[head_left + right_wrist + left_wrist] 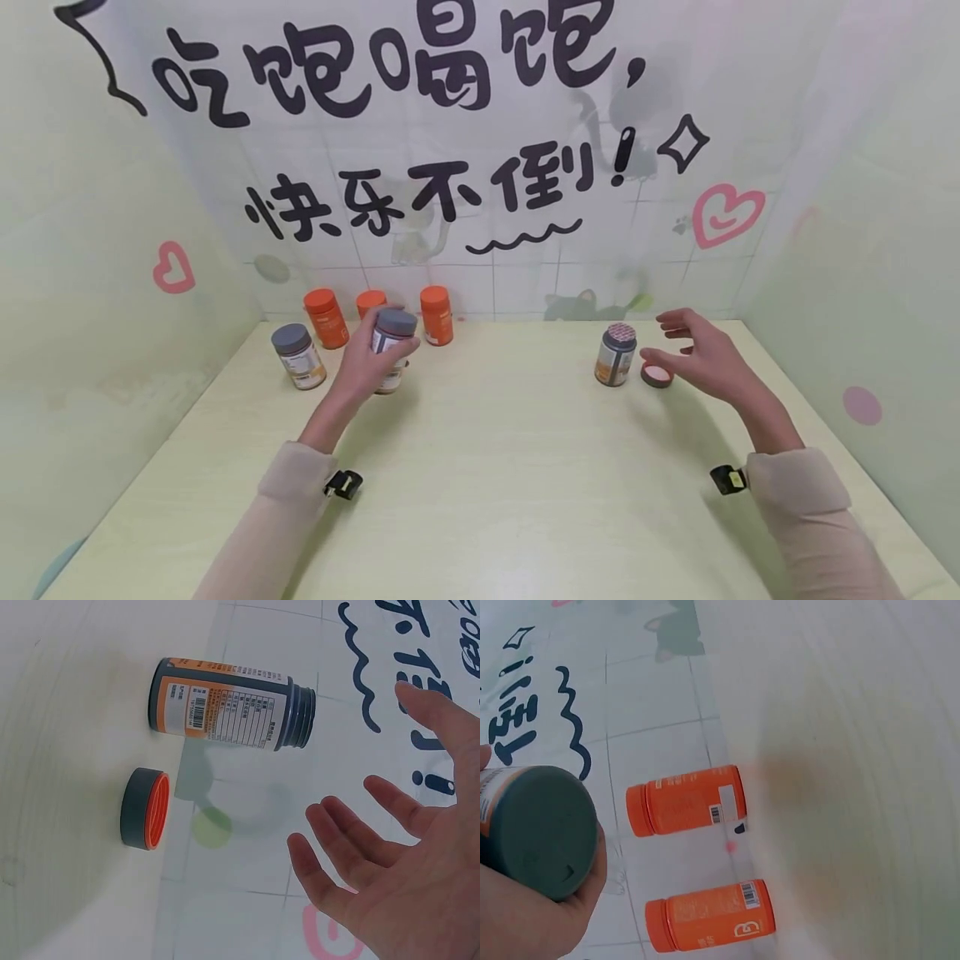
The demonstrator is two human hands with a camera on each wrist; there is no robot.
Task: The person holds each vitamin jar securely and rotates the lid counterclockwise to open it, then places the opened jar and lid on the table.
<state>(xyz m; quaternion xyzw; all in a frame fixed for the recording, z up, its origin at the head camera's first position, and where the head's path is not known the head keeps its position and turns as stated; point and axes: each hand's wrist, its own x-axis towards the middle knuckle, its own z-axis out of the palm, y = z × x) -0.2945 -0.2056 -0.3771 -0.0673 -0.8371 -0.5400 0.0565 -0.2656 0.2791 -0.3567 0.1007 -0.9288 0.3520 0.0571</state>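
My left hand [370,354] grips a white-labelled bottle with a grey lid [396,321], thumb across its front. In the left wrist view, this bottle's round dark end [547,832] faces the camera. On the right stands an uncapped bottle [615,358] with a patterned seal over its mouth. Beside it, a dark screw cap [657,375] lies with its red-rimmed inside up. My right hand [701,354] hovers just right of these two, its fingers loosely spread and holding nothing. In the right wrist view, a gap separates the fingers [330,885] from both the bottle [225,705] and the cap [142,810].
Another grey-lidded bottle [300,358] stands at the left of the table [495,467]. Along the back are orange bottles: one [327,321] at left, one [438,317] right of my left hand, and one [371,302] mostly hidden behind it. A printed curtain [517,292] borders the table.
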